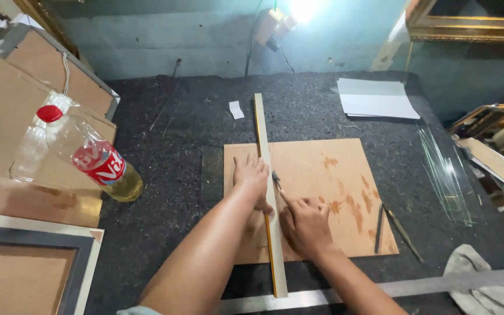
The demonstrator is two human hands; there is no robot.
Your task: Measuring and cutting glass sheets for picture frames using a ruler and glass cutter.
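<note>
While the left hand (pixel 253 175) lies flat, fingers spread, on a long straightedge (pixel 266 192), the right hand (pixel 305 224) is closed around a small cutting knife (pixel 276 179), whose tip touches the right edge of the straightedge. Both rest on a square brown hardboard sheet (pixel 316 192), which lies flat in the middle of a dark felt-covered table (pixel 164 221). The straightedge crosses the sheet from front to back and passes over both edges.

The sheet looks thin, stiff and light, with some darker stains on its right part. I judge it would slide easily on the felt if it is not pressed down, so the flat palm on the straightedge is a good hold. To lift it, the free edges at the right or the back are the best places. The straightedge seems rigid and narrow, so it may turn if pressed only at one point.

On the sheet's right part lie two thin pencil-like tools (pixel 392 227). A plastic bottle with a red cap (pixel 88 154) stands tilted at the left, white paper sheets (pixel 377 99) lie at the back right, and glass panes (pixel 447 175), surely fragile, lie at the right.
</note>
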